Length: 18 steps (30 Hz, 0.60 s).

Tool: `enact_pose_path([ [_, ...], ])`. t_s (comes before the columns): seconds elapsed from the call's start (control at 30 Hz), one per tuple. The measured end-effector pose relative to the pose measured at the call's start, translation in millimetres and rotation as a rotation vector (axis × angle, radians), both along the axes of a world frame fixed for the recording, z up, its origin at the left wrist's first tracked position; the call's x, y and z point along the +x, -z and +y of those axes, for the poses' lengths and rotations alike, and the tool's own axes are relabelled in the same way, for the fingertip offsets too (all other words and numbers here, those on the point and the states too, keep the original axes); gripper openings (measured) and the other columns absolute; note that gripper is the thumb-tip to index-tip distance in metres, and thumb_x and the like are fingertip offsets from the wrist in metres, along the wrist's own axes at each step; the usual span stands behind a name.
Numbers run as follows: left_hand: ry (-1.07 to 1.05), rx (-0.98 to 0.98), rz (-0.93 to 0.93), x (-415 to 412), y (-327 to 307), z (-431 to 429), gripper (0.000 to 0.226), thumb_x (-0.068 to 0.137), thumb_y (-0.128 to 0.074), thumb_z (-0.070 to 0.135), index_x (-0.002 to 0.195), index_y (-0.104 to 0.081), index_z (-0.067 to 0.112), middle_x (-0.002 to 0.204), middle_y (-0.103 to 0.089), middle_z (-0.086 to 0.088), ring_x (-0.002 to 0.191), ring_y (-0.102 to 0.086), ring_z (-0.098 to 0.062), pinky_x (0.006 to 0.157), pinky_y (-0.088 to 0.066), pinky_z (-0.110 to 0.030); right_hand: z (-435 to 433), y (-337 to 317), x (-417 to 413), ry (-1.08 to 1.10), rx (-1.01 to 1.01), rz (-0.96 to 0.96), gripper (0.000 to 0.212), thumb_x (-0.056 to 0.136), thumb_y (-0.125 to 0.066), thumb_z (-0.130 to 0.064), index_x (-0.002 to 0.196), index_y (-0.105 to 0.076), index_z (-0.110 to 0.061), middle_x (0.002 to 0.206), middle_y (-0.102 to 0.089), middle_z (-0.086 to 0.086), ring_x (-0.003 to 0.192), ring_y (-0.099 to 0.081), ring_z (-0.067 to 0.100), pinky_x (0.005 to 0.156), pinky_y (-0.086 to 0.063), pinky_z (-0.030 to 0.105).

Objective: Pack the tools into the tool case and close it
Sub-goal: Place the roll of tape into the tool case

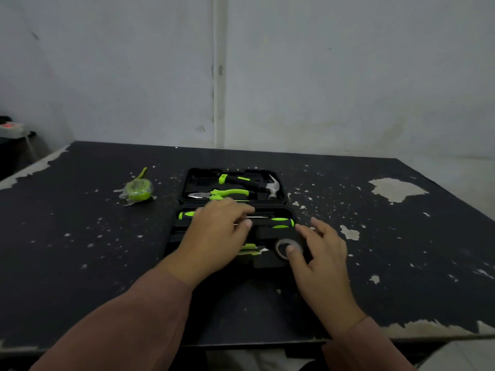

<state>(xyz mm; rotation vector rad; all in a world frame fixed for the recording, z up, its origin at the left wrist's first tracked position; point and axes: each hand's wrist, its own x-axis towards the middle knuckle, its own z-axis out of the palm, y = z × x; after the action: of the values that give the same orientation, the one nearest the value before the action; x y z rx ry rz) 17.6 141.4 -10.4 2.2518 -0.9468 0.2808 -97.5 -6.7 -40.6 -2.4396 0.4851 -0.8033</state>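
table (348,236): matt black coating, chipped, pale patches bare
case (190,183): matt black plastic
hammer (273,186): shiny metal head
tape (281,245): glossy grey roll
sleeve (128,325): brown cloth

Black tool case (187,183), green-handled tools, black table (80,250) flecked white

Dim room, pale wall, worn black worktop.

A grey-white wall (348,76) is seen behind, scuffed and marked, with a pale vertical pipe or trim strip (219,76) run down to the worktop's far edge. The worktop (401,236) is coated black; the coating is chipped in many spots and peeled along the edges. Dark furniture (16,145) is partly visible at far left. Lighting is low and even.
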Motion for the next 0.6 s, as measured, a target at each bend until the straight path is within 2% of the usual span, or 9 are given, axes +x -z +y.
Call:
enact_pose_path([
  [0.13,-0.148,-0.166,0.047,36,-7,26,0.023,0.086,-0.058,0.022,0.106,-0.067,0.026,0.092,-0.059,0.008,0.092,-0.058,-0.018,0.086,-0.049,-0.041,19,-27,18,-0.129,-0.017,-0.033,0.044,0.079,-0.052,-0.032,0.120,-0.060,-0.019,0.137,-0.043,0.004,0.124,-0.028,0.015,0.105,-0.027,0.029],
  [0.2,-0.196,-0.212,0.072,52,-8,34,0.022,0.086,-0.057,0.021,0.105,-0.067,0.025,0.094,-0.058,0.008,0.092,-0.057,-0.019,0.088,-0.049,-0.041,33,-41,32,-0.200,-0.065,-0.036,0.046,0.078,-0.050,-0.034,0.121,-0.060,-0.020,0.135,-0.044,0.002,0.122,-0.029,0.013,0.101,-0.022,0.024],
  [0.33,-0.277,-0.279,0.071,81,-8,47,0.025,0.083,-0.054,0.021,0.104,-0.068,0.022,0.100,-0.061,0.001,0.095,-0.057,-0.023,0.090,-0.048,-0.044,65,-59,73,-0.326,-0.140,-0.030,0.045,0.078,-0.049,-0.031,0.119,-0.061,-0.017,0.133,-0.047,0.005,0.125,-0.035,0.022,0.100,-0.022,0.023],
  [0.47,-0.363,-0.266,0.080,108,-10,65,0.024,0.087,-0.054,0.016,0.107,-0.067,0.019,0.108,-0.060,-0.003,0.102,-0.055,-0.021,0.090,-0.045,-0.035,92,-62,118,-0.428,-0.168,0.024,0.039,0.085,-0.054,-0.022,0.123,-0.058,-0.014,0.136,-0.044,0.008,0.127,-0.032,0.025,0.105,-0.024,0.026],
  [0.6,-0.447,-0.264,0.104,129,-3,85,0.026,0.087,-0.052,0.016,0.109,-0.064,0.024,0.115,-0.057,-0.001,0.113,-0.049,-0.024,0.096,-0.045,-0.045,114,-56,158,-0.491,-0.194,0.133,0.041,0.086,-0.052,-0.021,0.125,-0.055,-0.011,0.133,-0.044,0.009,0.124,-0.034,0.027,0.105,-0.027,0.029],
])
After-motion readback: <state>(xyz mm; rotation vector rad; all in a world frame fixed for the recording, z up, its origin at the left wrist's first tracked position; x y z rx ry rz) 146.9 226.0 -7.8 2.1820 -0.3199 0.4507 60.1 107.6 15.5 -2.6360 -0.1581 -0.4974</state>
